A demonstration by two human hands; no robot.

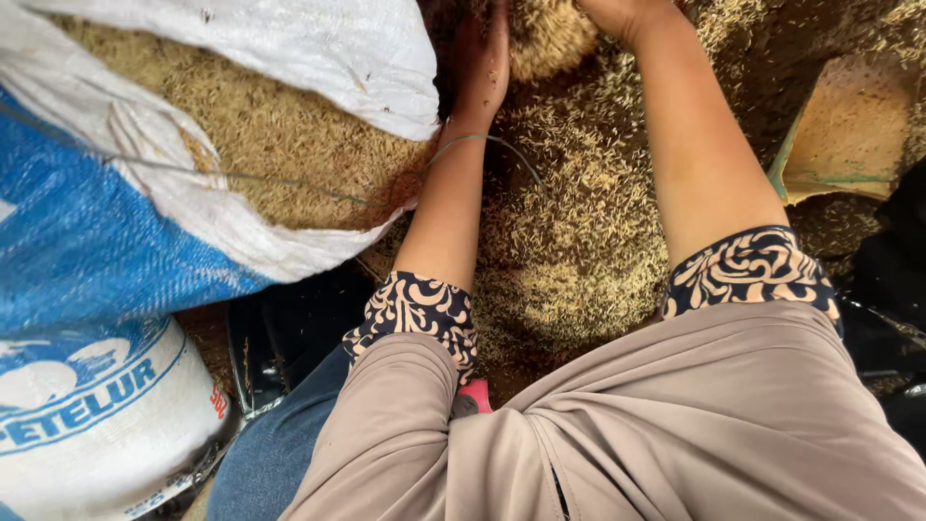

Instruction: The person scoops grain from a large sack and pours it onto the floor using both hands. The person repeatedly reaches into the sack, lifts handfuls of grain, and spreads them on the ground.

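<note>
Your left hand [485, 58] stands edge-on, fingers straight and together, pressed against a heaped mound of husked grain [545, 37] at the far edge of view. Your right hand [617, 14] rests on the mound's right side, mostly cut off by the frame, so you cannot tell how far it is open; neither hand visibly grips anything. Loose grain [569, 232] spreads across the ground between your forearms and toward you. To the left, an open white and blue woven sack [289, 58] lies tilted, brimming with the same grain. A second, closed sack [106, 415] sits at the near left. At the far right, a tan scoop-like board [849, 130] rests on the grain, well apart from your hands.
</note>
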